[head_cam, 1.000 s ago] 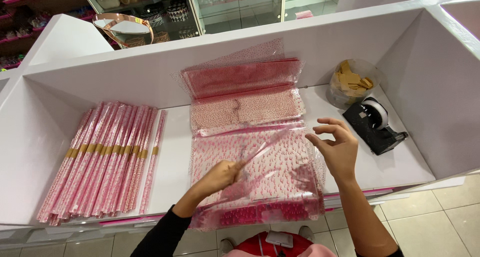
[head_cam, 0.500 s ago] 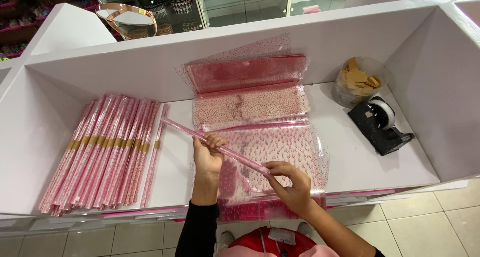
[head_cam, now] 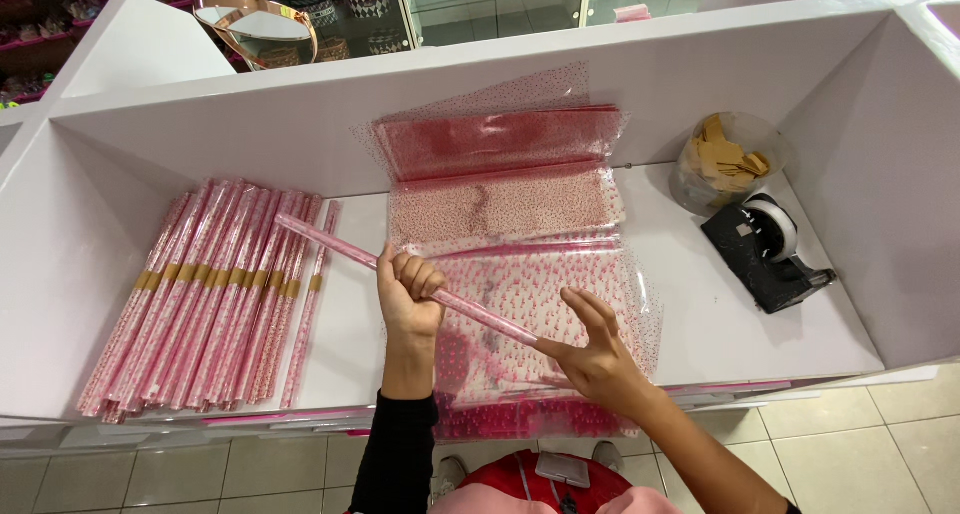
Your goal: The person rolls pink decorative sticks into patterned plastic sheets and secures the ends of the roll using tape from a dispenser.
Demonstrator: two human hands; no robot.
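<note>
My left hand (head_cam: 408, 292) is closed around the middle of a thin rolled tube of pink-patterned clear film (head_cam: 330, 244) that slants from upper left to lower right. My right hand (head_cam: 592, 352) pinches the tube's lower end with its fingers spread. Both hands hover over a stack of flat pink-printed cellophane sheets (head_cam: 520, 214) lying on the white counter (head_cam: 720, 324). A row of several finished rolled tubes (head_cam: 210, 294), each banded with a brown strip, lies to the left.
A black tape dispenser (head_cam: 765, 249) sits at the right, with a clear tub of brown tape pieces (head_cam: 725, 159) behind it. White walls enclose the counter on three sides. A round mirror (head_cam: 255, 24) stands beyond the back wall.
The flat sheet I was rolling has become a tight tube. My left hand has closed on its middle and lifted it; my right hand slid to its lower end.
</note>
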